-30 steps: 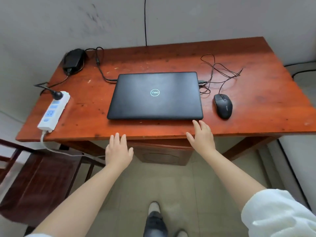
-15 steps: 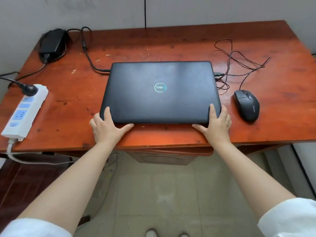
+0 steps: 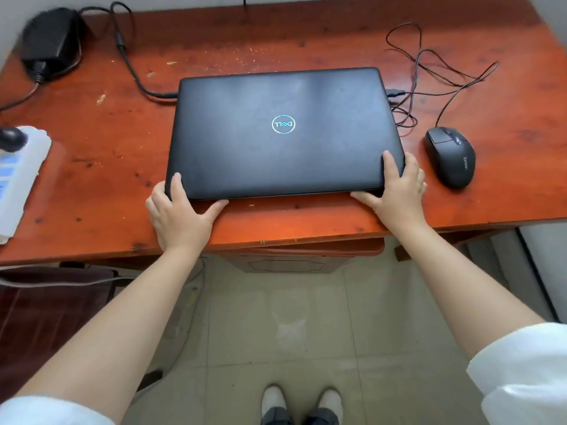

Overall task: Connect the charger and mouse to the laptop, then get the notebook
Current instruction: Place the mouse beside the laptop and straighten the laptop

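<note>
A closed black laptop [image 3: 282, 133] lies flat on the red wooden table [image 3: 107, 167]. My left hand [image 3: 179, 213] grips its near left corner, thumb at the front edge. My right hand [image 3: 395, 194] grips its near right corner. A black charger brick [image 3: 50, 41] sits at the far left; its cable [image 3: 132, 69] runs to the laptop's left side. To the right of the laptop rests a black wired mouse [image 3: 450, 156], its thin cord [image 3: 429, 72] looping to a plug at the laptop's right side. No notebook is in view.
A white power strip [image 3: 18, 179] with a black plug in it lies at the table's left edge. A dark wooden chair [image 3: 46, 317] stands below on the left. Tiled floor and my shoes show under the table.
Both hands rose from below the table edge and took hold of the laptop's near corners. The view has moved closer to the table.
</note>
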`<state>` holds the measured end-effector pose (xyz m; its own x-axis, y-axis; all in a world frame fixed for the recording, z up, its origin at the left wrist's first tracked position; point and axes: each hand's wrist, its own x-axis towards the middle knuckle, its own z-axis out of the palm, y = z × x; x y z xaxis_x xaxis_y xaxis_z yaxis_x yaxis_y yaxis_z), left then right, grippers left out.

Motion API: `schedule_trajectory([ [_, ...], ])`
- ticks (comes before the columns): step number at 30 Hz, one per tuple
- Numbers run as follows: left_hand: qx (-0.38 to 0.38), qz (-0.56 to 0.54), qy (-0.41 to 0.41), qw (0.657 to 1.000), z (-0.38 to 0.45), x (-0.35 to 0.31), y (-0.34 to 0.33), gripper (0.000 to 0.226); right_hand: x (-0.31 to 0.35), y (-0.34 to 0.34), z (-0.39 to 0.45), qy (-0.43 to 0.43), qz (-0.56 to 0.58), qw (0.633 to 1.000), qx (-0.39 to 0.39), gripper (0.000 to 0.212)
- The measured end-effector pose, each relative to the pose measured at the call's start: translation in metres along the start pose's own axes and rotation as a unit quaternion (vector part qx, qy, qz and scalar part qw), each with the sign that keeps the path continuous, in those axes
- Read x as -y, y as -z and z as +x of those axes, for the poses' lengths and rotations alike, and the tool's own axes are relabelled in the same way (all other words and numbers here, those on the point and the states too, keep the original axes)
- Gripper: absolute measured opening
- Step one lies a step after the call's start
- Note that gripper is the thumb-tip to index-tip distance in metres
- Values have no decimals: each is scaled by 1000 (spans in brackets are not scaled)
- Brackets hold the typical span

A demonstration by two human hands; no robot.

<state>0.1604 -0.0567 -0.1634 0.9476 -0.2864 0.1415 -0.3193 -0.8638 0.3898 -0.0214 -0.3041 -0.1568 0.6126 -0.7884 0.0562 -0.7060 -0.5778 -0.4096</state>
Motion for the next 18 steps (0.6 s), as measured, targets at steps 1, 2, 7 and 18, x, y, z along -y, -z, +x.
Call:
schedule_trajectory([
  [1,-2,-2,-7,1000,0,0,0,84,0,0,0,1,5,1000,-5,85],
  [2,-7,-5,-16,1000,-2,-1,2,82,1,1,-1,4,11,1000,-10,85],
  [7,-48,-10,-196,979,-47,1,2,53,7,-4,-52,27,48,995,-84,66],
  [18,161,-63,12,985,-146,73,-97,55,-46,-138,-175,-156,206,963,80,53],
])
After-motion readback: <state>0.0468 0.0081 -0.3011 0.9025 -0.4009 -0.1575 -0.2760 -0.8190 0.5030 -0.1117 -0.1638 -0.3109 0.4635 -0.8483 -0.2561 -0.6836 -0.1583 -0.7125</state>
